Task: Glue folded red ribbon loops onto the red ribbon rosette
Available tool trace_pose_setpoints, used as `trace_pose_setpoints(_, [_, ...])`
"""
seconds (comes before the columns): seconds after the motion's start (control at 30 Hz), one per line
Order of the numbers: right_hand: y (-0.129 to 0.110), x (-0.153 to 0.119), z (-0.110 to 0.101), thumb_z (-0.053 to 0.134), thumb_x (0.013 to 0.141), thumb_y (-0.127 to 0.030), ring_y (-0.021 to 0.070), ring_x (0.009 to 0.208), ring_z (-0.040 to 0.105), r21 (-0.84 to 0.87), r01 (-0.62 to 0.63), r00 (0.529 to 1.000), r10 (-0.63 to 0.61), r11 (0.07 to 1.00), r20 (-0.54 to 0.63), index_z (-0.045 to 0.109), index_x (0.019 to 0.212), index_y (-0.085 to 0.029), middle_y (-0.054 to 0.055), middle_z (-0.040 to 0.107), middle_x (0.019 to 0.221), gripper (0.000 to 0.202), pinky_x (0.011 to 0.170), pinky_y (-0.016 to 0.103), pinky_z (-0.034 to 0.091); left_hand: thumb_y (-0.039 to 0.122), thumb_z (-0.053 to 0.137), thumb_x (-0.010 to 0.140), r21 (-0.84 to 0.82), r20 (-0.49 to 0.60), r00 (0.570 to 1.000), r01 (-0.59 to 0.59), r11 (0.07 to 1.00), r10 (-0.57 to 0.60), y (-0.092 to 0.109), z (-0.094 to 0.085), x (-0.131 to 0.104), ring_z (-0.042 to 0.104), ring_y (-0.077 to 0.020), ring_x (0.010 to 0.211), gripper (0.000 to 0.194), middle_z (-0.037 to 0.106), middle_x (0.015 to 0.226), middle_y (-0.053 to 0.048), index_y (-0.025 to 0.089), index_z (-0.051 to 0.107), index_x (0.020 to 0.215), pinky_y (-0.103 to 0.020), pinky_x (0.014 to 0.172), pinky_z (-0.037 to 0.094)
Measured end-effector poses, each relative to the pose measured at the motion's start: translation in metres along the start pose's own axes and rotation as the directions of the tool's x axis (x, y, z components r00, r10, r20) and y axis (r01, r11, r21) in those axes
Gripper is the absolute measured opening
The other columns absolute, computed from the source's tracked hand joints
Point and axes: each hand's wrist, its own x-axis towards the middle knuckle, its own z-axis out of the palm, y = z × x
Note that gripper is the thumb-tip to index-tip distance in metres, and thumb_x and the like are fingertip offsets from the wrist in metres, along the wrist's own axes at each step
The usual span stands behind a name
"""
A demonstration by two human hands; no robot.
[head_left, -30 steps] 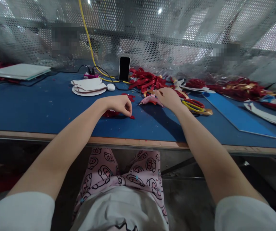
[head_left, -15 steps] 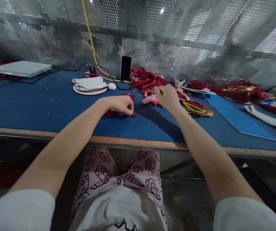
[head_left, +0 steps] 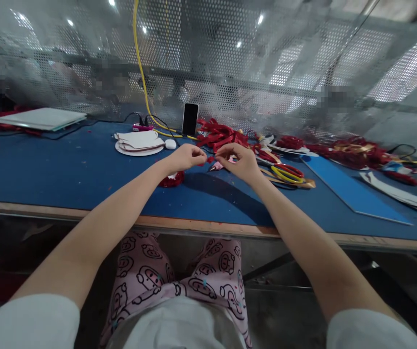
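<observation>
Above the blue table [head_left: 95,167] my left hand [head_left: 186,157] pinches a small red piece [head_left: 201,164]. My right hand [head_left: 238,161] faces it from the right, thumb and fingertips drawn together beside a small red bit [head_left: 210,159]; whether it grips that bit is too small to tell. Beneath and behind my right hand lies a pink glue gun [head_left: 216,166], its tip toward the left. A shiny red ring-shaped piece [head_left: 174,180] with some white in it rests on the table below my left hand.
Behind are a propped phone [head_left: 190,119], red ribbons [head_left: 221,135] and stacked white card pieces [head_left: 139,140]. Scissors with red and yellow handles [head_left: 287,173] lie right of my right hand, beside a long blue board [head_left: 350,189]. A yellow cable [head_left: 141,68] hangs at the back.
My hands have come closer together, the right one moving left and down toward the left. The small red piece has been lifted off the table by my left hand. The view has tilted up slightly.
</observation>
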Motion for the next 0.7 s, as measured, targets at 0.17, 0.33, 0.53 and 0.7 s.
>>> trace_pose_setpoints(0.17, [-0.0089, 0.0013, -0.0018, 0.073, 0.084, -0.044, 0.0205, 0.076, 0.067, -0.007, 0.065, 0.996, -0.064, 0.998, 0.063, 0.076, 0.089, -0.026, 0.005, 0.076, 0.086, 0.019, 0.074, 0.038, 0.056, 0.036, 0.064, 0.078, 0.006, 0.009, 1.000, 0.013, 1.000, -0.013, -0.0039, -0.0006, 0.0002, 0.048, -0.0136, 0.065, 0.021, 0.065, 0.072, -0.002, 0.016, 0.073, 0.079, -0.029, 0.063, 0.036])
trace_pose_setpoints(0.33, [-0.0090, 0.0026, -0.0005, 0.072, 0.085, -0.044, 0.0224, 0.080, 0.069, 0.007, 0.099, 0.990, -0.099, 0.995, 0.102, 0.077, 0.082, -0.028, 0.004, 0.078, 0.085, 0.016, 0.078, 0.041, 0.058, 0.037, 0.066, 0.077, 0.010, 0.010, 1.000, 0.014, 1.000, -0.014, -0.0048, 0.0000, 0.0004, 0.049, -0.0136, 0.065, 0.022, 0.066, 0.072, -0.002, 0.016, 0.073, 0.079, -0.029, 0.063, 0.036])
trace_pose_setpoints(0.53, [-0.0071, 0.0009, 0.0011, 0.072, 0.083, -0.036, 0.0225, 0.082, 0.071, 0.023, 0.092, 0.991, -0.094, 0.995, 0.091, 0.078, 0.080, -0.028, 0.004, 0.078, 0.086, 0.010, 0.081, 0.041, 0.058, 0.038, 0.068, 0.076, 0.003, 0.015, 1.000, 0.023, 1.000, -0.023, -0.0046, 0.0006, 0.0012, 0.055, -0.0149, 0.069, 0.024, 0.068, 0.074, -0.003, 0.015, 0.074, 0.080, -0.030, 0.069, 0.041])
trace_pose_setpoints(0.7, [-0.0114, -0.0001, 0.0009, 0.072, 0.082, -0.033, 0.0222, 0.080, 0.072, 0.063, 0.053, 0.998, -0.055, 0.997, 0.031, 0.078, 0.081, -0.027, 0.003, 0.078, 0.086, 0.008, 0.078, 0.040, 0.059, 0.039, 0.068, 0.082, -0.071, -0.007, 0.999, 0.045, 0.996, -0.045, -0.0062, 0.0010, 0.0038, 0.058, -0.0147, 0.074, 0.027, 0.072, 0.082, -0.006, 0.014, 0.077, 0.090, -0.030, 0.075, 0.045])
